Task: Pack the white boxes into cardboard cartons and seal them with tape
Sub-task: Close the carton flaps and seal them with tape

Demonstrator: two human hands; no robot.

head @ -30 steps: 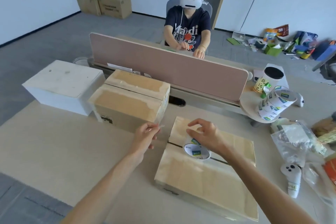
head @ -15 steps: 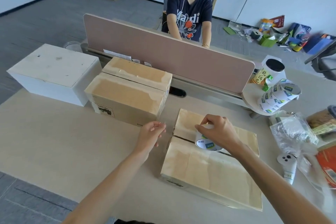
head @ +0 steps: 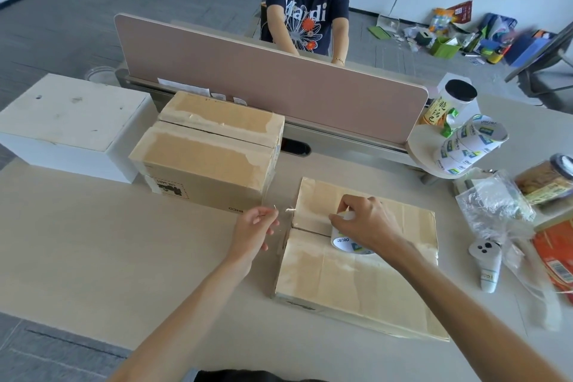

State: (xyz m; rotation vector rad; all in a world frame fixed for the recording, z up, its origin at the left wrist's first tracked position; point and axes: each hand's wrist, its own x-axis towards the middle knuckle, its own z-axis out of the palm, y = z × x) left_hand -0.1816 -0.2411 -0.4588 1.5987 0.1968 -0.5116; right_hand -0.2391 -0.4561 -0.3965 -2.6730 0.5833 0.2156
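Cartons, two in all, sit closed on the table [head: 93, 242]. The farther carton [head: 210, 158] touches the single white box [head: 68, 121]. On the nearer carton [head: 356, 285], the right hand [head: 362, 223] curls around one tape roll [head: 347, 243] at the centre seam. The left hand [head: 254, 226] pinches the clear tape strip [head: 288, 210] just beside that carton's left edge.

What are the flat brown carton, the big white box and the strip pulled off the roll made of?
Flat brown carton: matte cardboard, top skin torn pale in patches. Big white box: dull, scuffed, perhaps foam or painted board. Strip between the left hand and the white tape roll: clear glossy plastic, glinting.
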